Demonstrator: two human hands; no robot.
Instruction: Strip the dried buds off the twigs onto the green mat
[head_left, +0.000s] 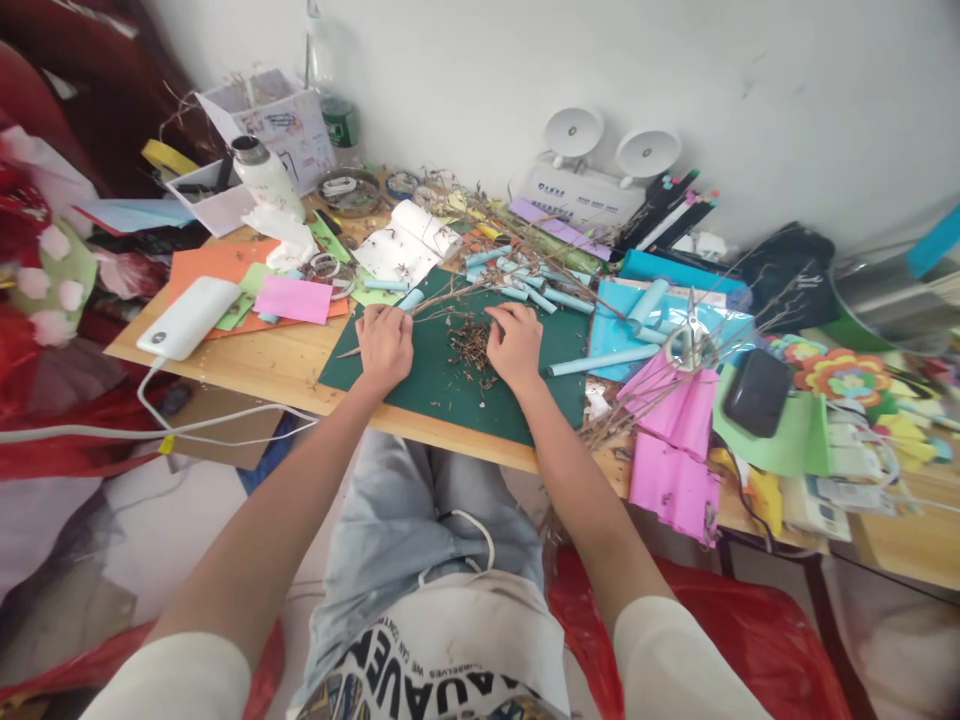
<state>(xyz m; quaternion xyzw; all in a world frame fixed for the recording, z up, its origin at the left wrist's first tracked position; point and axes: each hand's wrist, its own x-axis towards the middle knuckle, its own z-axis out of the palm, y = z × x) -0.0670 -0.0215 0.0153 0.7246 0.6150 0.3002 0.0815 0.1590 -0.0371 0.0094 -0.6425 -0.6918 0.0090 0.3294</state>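
A dark green cutting mat [442, 385] lies on the wooden table in front of me. My left hand [385, 345] rests on the mat's left part with its fingers curled over a thin dry twig [442, 297]. My right hand [514, 345] rests on the mat right of a small heap of dry plant bits [471, 350], fingers bent down at the heap's edge. Several rolled light-blue paper tubes [525, 285] lie just beyond both hands. What the right fingers hold, if anything, is hidden.
A white power bank [189, 317] with a cable lies at the left edge. Pink, orange and green paper sheets [292, 298], a white bottle [266, 178], scissors [694, 335], pink corrugated paper [671, 440], a black case [756, 392] and paper flowers [844, 375] crowd the table.
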